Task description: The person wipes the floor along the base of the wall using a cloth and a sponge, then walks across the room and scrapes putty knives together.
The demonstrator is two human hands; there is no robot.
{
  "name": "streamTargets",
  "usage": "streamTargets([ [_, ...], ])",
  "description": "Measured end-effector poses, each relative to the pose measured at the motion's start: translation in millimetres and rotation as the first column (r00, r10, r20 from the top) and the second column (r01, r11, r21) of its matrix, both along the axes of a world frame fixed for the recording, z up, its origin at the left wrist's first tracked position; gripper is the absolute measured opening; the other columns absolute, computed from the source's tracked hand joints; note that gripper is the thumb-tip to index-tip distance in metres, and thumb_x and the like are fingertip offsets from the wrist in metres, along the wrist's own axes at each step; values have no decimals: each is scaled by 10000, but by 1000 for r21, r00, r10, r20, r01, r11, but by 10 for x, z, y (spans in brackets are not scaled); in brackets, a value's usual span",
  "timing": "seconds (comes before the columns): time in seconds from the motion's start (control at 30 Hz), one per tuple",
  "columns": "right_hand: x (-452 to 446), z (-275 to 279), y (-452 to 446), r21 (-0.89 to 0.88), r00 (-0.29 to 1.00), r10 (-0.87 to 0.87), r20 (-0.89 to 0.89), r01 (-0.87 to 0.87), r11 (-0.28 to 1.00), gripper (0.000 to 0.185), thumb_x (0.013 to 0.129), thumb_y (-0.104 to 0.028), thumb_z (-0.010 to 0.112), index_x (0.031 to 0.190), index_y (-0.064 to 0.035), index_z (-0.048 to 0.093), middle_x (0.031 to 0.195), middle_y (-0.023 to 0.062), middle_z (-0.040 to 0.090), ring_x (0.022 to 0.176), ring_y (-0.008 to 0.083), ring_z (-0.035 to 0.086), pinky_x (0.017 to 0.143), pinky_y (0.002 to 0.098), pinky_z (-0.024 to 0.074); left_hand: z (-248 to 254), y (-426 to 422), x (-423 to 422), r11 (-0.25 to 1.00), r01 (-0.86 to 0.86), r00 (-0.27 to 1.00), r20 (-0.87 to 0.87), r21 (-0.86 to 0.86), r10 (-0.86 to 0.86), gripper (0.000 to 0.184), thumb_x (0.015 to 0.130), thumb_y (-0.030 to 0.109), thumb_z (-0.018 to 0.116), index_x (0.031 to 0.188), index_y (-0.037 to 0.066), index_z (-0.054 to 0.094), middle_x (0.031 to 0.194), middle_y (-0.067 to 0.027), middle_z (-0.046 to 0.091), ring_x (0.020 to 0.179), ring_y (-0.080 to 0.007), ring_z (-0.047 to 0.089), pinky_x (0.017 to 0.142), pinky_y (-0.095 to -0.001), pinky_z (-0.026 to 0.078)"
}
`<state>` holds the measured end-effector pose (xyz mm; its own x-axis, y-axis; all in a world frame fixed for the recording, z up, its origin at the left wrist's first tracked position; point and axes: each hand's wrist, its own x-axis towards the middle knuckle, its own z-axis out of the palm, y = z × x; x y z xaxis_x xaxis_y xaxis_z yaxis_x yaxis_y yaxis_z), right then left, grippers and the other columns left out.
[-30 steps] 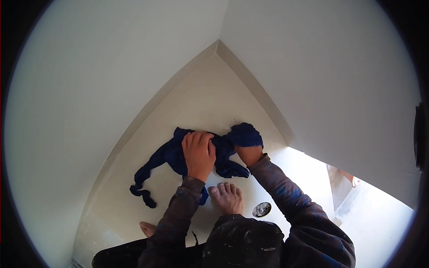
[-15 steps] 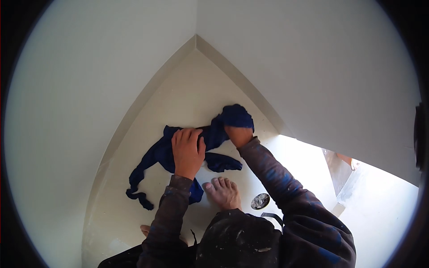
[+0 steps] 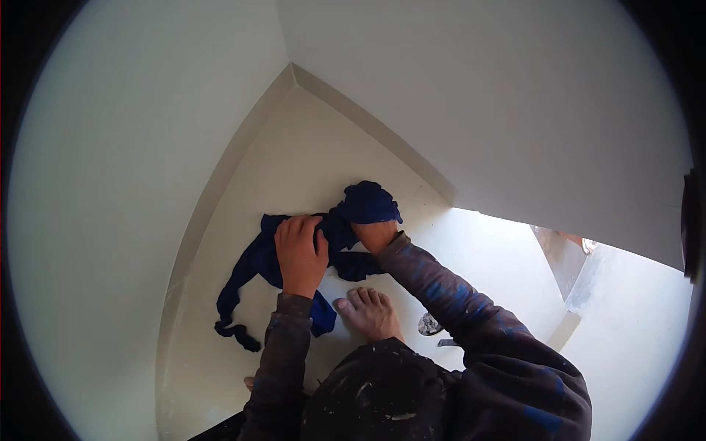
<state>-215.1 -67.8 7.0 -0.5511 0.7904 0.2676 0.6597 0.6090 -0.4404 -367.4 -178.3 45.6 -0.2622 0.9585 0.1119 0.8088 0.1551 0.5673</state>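
A crumpled dark blue cloth [image 3: 254, 264] lies across the pale floor, with one thin, twisted end trailing left. My left hand [image 3: 300, 253] rests on its middle, palm down, fingers stretched and thumb apart. At the cloth's right end, my right hand [image 3: 375, 234] reaches into a bunched part that covers its fingers. Whether those fingers grip the fabric is hidden. My bare foot [image 3: 371, 312] stands just below the cloth, between my two forearms.
Two light walls [image 3: 169, 132] meet in a corner ahead, with a beige skirting [image 3: 368, 123] along their base. A round floor hole [image 3: 429, 324] with grey rubble-like contents is right of my foot. Beyond the right wall's end, bright floor [image 3: 507, 253] leads to an opening.
My right hand has moved a little left and closer to me, bringing the bunched cloth end along. My left hand stays on the cloth. The view has shifted slightly.
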Motion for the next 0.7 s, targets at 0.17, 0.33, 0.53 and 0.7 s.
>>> streamTargets([
  [0.17, 61, -82, 185, 10, 994, 104, 38, -104, 994, 234, 849, -267, 727, 977, -71, 717, 950, 151, 669, 919, 361, 663, 753, 488, 531, -45, -26, 5, 999, 23, 1000, 12, -25, -23, 264, 912, 103, 679, 1173, 62, 673, 1155, -120, 653, 1163, -350, 586, 1069, -499, 426],
  [0.33, 11, 54, -134, -64, 999, 33, -27, -34, 997, 136, 832, -226, 717, 910, -119, 749, 907, 138, 668, 909, 364, 658, 760, 493, 531, 0, -5, -3, 999, 24, 999, 25, -38, -23, 254, 913, 92, 675, 1165, 61, 676, 1157, -121, 653, 1173, -349, 581, 1051, -495, 428],
  [0.53, 503, 284, -480, -64, 994, 62, -95, -68, 996, 202, 796, -121, 726, 995, -114, 761, 997, 159, 694, 975, 392, 648, 840, 495, 537, 47, -71, -32, 995, 95, 992, 79, 15, -96, 221, 912, 74, 676, 1132, 67, 689, 1188, -104, 680, 1172, -337, 608, 1105, -499, 432],
  [0.7, 843, 475, -885, -144, 953, -279, -120, 261, 955, 287, 808, -78, 762, 1085, -27, 704, 1148, 203, 659, 1095, 441, 608, 928, 499, 515, 163, -60, 183, 980, 193, 961, 212, -52, -178, 256, 916, 63, 680, 1171, 92, 683, 1215, -96, 692, 1198, -314, 621, 1141, -514, 419],
])
